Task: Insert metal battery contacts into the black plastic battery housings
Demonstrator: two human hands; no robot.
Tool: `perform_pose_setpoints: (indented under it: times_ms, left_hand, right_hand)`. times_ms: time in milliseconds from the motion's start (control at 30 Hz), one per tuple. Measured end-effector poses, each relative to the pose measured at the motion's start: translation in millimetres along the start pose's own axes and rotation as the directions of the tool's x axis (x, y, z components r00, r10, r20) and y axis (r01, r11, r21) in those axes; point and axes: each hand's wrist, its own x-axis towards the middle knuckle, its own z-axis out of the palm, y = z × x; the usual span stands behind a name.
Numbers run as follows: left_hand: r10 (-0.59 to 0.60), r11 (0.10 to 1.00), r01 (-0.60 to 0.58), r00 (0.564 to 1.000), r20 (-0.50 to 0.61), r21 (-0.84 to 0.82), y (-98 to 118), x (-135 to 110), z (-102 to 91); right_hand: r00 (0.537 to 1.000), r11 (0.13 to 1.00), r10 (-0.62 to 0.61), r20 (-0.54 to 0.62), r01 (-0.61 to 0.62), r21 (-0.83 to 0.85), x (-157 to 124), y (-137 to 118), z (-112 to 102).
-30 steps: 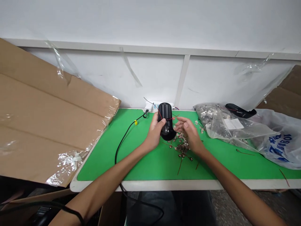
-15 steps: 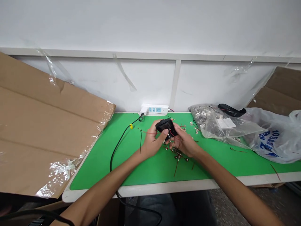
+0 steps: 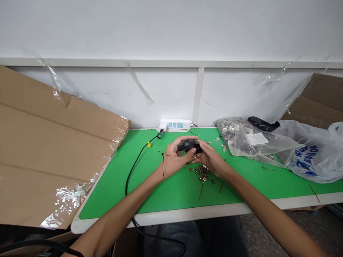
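Observation:
A black plastic housing (image 3: 188, 144) is held above the green mat between both my hands. My left hand (image 3: 174, 160) wraps its left side, thumb pressed on the near face. At its right end, the fingers of my right hand (image 3: 212, 160) are closed on it. A thin red wire (image 3: 171, 155) runs out leftward past my left hand, and a dark wire (image 3: 163, 167) hangs by the wrist. Below my hands lies a pile of small metal contacts (image 3: 203, 170), some with thin reddish wires. My fingers hide part of the housing.
A white power strip (image 3: 177, 124) with a black cable (image 3: 130, 175) sits at the back of the green tabletop (image 3: 112, 192). Plastic bags of parts (image 3: 235, 134) lie right, another black housing (image 3: 262, 124) on top. Cardboard (image 3: 53, 150) leans left; more metal pieces are scattered.
The housing has tilted in my hands, so its broad glossy face shows less and it looks flatter. My left hand's fingers have come further over its far side. Both hands still hold it.

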Motion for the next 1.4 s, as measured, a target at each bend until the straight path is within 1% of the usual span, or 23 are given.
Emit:
perform_pose_setpoints:
  times_ms: [67, 100, 167, 233, 333, 400, 467, 533, 600, 733, 800, 867, 900, 933, 967, 1000, 1067, 1100, 1133, 1167, 1267, 1333, 1400]
  left_hand:
    - [0.148, 0.977, -0.154, 0.988, 0.050, 0.148, -1.3, -0.7, -3.7]
    - [0.235, 0.944, -0.253, 0.966, 0.106, 0.211, -1.8, -1.3, -6.1]
    - [0.373, 0.856, -0.433, 0.896, 0.242, 0.282, -1.6, -2.2, -11.4]
    - [0.439, 0.789, -0.535, 0.835, 0.331, 0.303, 0.8, -2.7, -15.9]
    - [0.450, 0.762, -0.569, 0.808, 0.381, 0.307, 4.7, -2.8, -19.9]
    - [0.437, 0.766, -0.569, 0.802, 0.407, 0.299, 4.0, -3.1, -21.0]
    - [0.409, 0.772, -0.553, 0.809, 0.422, 0.312, -0.1, -3.8, -21.1]
    - [0.371, 0.786, -0.512, 0.840, 0.397, 0.347, -5.6, -4.9, -19.5]
    - [0.349, 0.805, -0.464, 0.874, 0.338, 0.369, -9.7, -5.7, -15.5]
    - [0.345, 0.823, -0.418, 0.906, 0.246, 0.385, -8.7, -5.9, -4.0]
    - [0.285, 0.843, -0.346, 0.937, 0.203, 0.413, -5.5, -5.8, 0.5]
    - [0.166, 0.883, -0.232, 0.968, 0.190, 0.409, -2.5, -6.4, 3.7]
    - [0.083, 0.915, -0.157, 0.975, 0.208, 0.372, -1.2, -7.1, 5.3]
    - [-0.007, 0.952, -0.066, 0.972, 0.233, 0.300, 0.0, -8.0, 7.0]
    - [-0.098, 0.980, 0.045, 0.957, 0.273, 0.196, 1.0, -9.3, 9.0]
    - [-0.182, 0.983, 0.167, 0.929, 0.324, 0.072, 1.9, -10.8, 11.3]
    - [-0.290, 0.908, 0.387, 0.856, 0.429, -0.158, 2.9, -14.3, 16.6]
    - [-0.312, 0.857, 0.456, 0.829, 0.464, -0.239, 2.9, -16.2, 19.1]
    - [-0.318, 0.817, 0.495, 0.814, 0.485, -0.295, 2.6, -17.9, 21.3]
    - [-0.317, 0.793, 0.511, 0.811, 0.491, -0.332, 2.1, -19.4, 23.1]
    - [-0.308, 0.768, 0.505, 0.830, 0.464, -0.394, 0.8, -21.4, 25.4]
    - [-0.319, 0.738, 0.519, 0.832, 0.454, -0.432, 0.9, -20.5, 24.9]
    - [-0.361, 0.685, 0.547, 0.828, 0.429, -0.481, 1.3, -18.5, 24.1]
  right_hand:
    - [1.000, 1.000, -0.025, 0.015, 0.025, -0.002, -1.3, -1.4, 1.2]
    - [0.999, 0.999, -0.031, 0.019, 0.031, -0.005, -2.6, -2.9, 3.2]
    - [0.999, 0.999, -0.039, 0.020, 0.040, -0.010, -5.5, -6.7, 9.0]
    - [0.998, 0.998, -0.054, 0.021, 0.054, -0.014, -8.4, -9.4, 15.2]
    - [0.996, 0.996, -0.091, 0.018, 0.091, -0.023, -11.0, -7.7, 20.3]
    - [0.994, 0.993, -0.114, 0.002, 0.114, -0.032, -11.3, -2.6, 20.6]
    - [0.995, 0.995, -0.098, -0.010, 0.097, -0.020, -10.2, 3.7, 19.7]
    - [0.999, 0.999, -0.049, -0.015, 0.049, 0.007, -7.5, 8.2, 18.3]
    - [0.999, 0.999, -0.036, -0.036, 0.038, 0.036, -3.8, 8.1, 16.0]
    - [0.976, 0.984, -0.135, -0.169, 0.152, 0.092, 0.8, -11.6, 3.5]
    - [0.941, 0.962, -0.213, -0.262, 0.248, 0.110, 0.2, -27.2, -7.2]
    - [0.889, 0.925, -0.297, -0.350, 0.359, 0.127, -1.2, -41.0, -19.3]
    - [0.860, 0.904, -0.331, -0.390, 0.407, 0.129, -1.8, -46.2, -25.2]
    - [0.832, 0.888, -0.356, -0.426, 0.443, 0.123, -2.0, -50.0, -30.8]
    - [0.805, 0.877, -0.376, -0.458, 0.469, 0.106, -1.8, -52.3, -35.9]
    - [0.779, 0.870, -0.392, -0.489, 0.487, 0.078, -1.1, -53.3, -40.2]
    - [0.740, 0.871, -0.408, -0.535, 0.490, 0.014, 1.7, -51.8, -46.3]
    - [0.728, 0.876, -0.408, -0.551, 0.482, -0.012, 3.6, -49.7, -48.1]
    - [0.722, 0.883, -0.403, -0.562, 0.468, -0.031, 5.7, -46.9, -49.1]
    - [0.722, 0.890, -0.395, -0.568, 0.453, -0.044, 7.8, -43.6, -49.4]
    - [0.738, 0.907, -0.400, -0.543, 0.404, -0.117, 11.8, -32.5, -47.0]
    - [0.741, 0.888, -0.460, -0.489, 0.376, -0.266, 10.8, -26.6, -43.3]
    - [0.730, 0.797, -0.562, -0.388, 0.354, -0.489, 6.7, -23.3, -38.4]
